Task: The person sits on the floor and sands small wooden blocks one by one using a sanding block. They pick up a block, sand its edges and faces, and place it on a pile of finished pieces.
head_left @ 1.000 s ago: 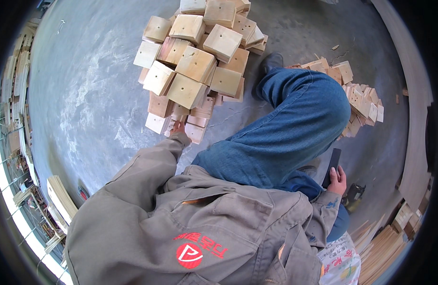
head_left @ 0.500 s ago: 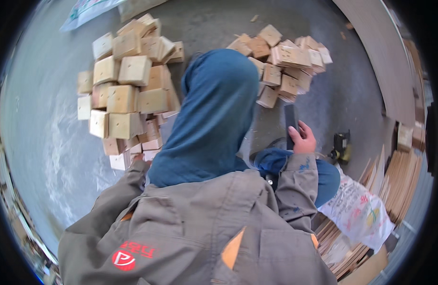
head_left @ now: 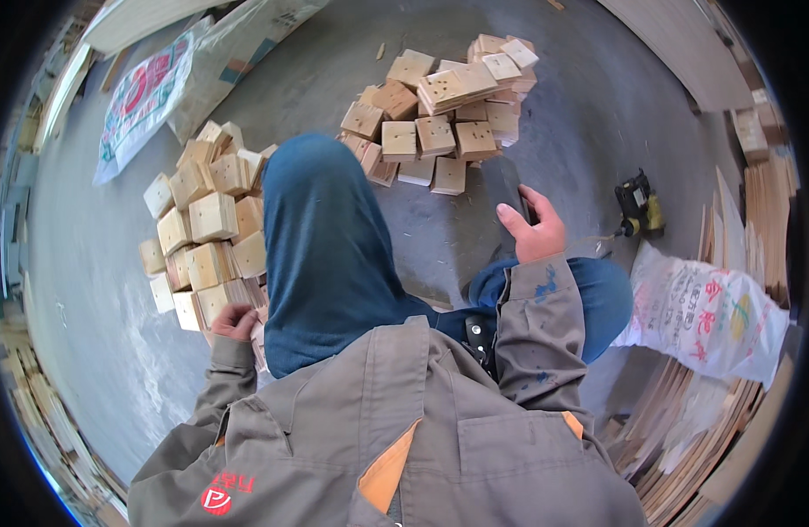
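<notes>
My right hand (head_left: 538,230) is closed round a dark grey rectangular block (head_left: 504,183), held above the floor beside my bent right knee. The block's far end is close to a pile of pale wooden blocks (head_left: 435,137), many with small dark holes in their faces. On the other side of my raised left knee, my left hand (head_left: 236,321) has its fingers curled at the near edge of a second pile of wooden blocks (head_left: 213,217). What those fingers hold, if anything, is hidden.
A black and yellow power tool (head_left: 639,204) lies on the floor at right. Behind it, a white printed sack (head_left: 707,312) rests against stacked thin wooden strips (head_left: 685,430). Another printed plastic sack (head_left: 145,101) lies at far left. A large pale board (head_left: 685,53) stands at far right.
The view has turned, so both block piles sit further left. My left hand shows more fully beside its pile. My right hand keeps the dark block, which is now tilted more to the left.
</notes>
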Tool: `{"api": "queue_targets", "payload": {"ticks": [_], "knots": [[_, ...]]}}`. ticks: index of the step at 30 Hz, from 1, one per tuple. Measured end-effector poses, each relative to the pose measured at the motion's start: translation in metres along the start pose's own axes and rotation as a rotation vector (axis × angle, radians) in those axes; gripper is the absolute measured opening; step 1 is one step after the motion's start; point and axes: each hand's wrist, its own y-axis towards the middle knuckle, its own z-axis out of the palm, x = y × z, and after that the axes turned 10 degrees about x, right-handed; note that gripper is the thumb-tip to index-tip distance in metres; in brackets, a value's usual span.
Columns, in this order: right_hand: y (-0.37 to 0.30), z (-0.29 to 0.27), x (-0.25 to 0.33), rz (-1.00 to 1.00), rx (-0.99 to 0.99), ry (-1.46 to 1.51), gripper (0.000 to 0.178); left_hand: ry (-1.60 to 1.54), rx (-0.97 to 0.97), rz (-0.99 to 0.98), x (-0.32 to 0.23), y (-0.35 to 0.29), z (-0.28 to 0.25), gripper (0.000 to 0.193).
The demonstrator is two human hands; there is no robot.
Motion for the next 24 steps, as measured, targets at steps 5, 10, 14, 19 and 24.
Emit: {"api": "queue_targets", "payload": {"ticks": [5,10,14,19,24], "knots": [[-0.007,-0.01,0.006,-0.022,-0.02,0.017,0.056,0.059,-0.161,0.365,-0.094,0.085,-0.056,0.035],[-0.007,-0.016,-0.005,-0.033,-0.053,0.133,0.058,0.153,-0.142,0.742,-0.248,0.163,-0.038,0.047],[-0.006,-0.02,-0.015,-0.038,-0.126,0.086,0.06,0.182,0.077,0.836,-0.317,0.228,0.024,0.054],[-0.001,-0.015,0.003,-0.039,-0.095,0.031,0.061,0.418,0.121,0.781,-0.303,0.299,0.129,0.08],[0.006,-0.011,0.005,-0.037,-0.053,-0.051,0.062,0.75,0.027,0.394,-0.174,0.343,0.194,0.116]]}}
